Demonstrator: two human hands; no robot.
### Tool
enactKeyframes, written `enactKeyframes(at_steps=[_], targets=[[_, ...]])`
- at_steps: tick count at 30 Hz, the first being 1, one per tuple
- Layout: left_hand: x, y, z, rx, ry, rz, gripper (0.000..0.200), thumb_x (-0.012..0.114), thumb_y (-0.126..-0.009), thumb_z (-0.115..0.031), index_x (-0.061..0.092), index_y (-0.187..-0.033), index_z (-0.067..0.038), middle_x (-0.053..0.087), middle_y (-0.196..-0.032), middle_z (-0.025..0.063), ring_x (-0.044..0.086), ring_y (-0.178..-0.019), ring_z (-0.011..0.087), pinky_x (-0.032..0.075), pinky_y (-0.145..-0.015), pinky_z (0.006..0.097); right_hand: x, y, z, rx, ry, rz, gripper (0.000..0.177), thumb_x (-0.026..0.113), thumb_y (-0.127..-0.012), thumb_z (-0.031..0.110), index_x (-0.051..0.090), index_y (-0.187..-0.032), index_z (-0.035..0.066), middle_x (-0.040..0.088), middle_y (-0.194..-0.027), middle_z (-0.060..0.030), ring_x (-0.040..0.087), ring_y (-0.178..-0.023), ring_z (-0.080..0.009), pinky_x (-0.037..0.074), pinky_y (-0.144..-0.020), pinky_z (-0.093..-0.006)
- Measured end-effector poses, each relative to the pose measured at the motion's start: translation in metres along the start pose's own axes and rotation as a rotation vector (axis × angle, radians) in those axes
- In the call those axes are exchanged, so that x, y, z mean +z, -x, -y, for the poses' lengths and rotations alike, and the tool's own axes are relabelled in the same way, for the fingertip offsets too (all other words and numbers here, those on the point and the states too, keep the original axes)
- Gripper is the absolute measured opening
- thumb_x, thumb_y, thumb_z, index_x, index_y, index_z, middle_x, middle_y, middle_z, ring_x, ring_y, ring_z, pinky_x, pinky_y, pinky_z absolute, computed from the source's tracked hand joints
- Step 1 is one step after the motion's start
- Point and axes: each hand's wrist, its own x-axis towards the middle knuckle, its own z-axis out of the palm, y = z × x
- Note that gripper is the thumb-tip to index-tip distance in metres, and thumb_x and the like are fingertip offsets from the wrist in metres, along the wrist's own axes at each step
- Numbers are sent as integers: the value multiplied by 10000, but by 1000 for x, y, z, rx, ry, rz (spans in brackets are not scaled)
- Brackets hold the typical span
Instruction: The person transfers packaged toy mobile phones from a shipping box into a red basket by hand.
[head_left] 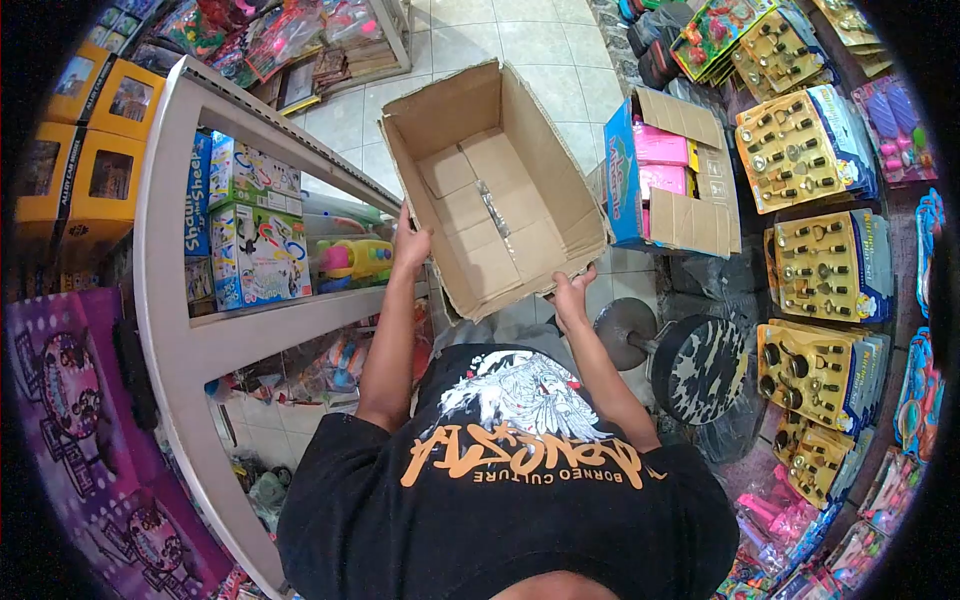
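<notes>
An open cardboard box (545, 150), bare inside with a strip of tape along its floor seam, is held up in front of my body. My left hand (411, 244) grips its left side, fingers hidden behind the wall. At the near right corner, my right hand (573, 297) is closed on the box's edge. The box is tilted so that its inside faces me.
A blue carton (622, 180) with pink packs stands to the right. Below it is a round patterned stool (699, 370). Carded toy sets (800, 150) line the right side. A white-framed shelf (170, 250) with boxed toys stands close on the left.
</notes>
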Motion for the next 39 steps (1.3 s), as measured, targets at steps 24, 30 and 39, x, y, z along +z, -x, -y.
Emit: enactKeyframes(at_steps=[24, 30, 39], targets=[[18, 43, -23, 169, -357, -226, 799, 664, -767, -376, 267, -1365, -22, 306, -1359, 259, 291, -1270, 392, 242, -1050, 445, -37, 17, 4, 160, 79, -249, 789, 542, -821, 561, 92, -1319, 147, 219, -1360, -208, 333, -1203, -357, 415, -855, -536], [70, 94, -91, 504, -557, -36, 475, 674, -753, -274, 505, -1152, -79, 345, -1323, 195, 330, -1245, 362, 286, -1008, 431, -111, 26, -61, 112, 393, -300, 586, 509, -862, 502, 414, -1201, 34, 483, -1173, -178, 473, -1073, -253, 438, -831, -370], [184, 156, -95, 478, -221, 680, 314, 644, -789, -185, 557, -1046, -29, 558, -1067, 164, 558, -990, 263, 433, -859, 361, -255, 62, -192, 334, 694, 406, 447, 539, -861, 367, 555, -1149, 25, 587, -1074, -135, 543, -1007, -214, 407, -883, -309]])
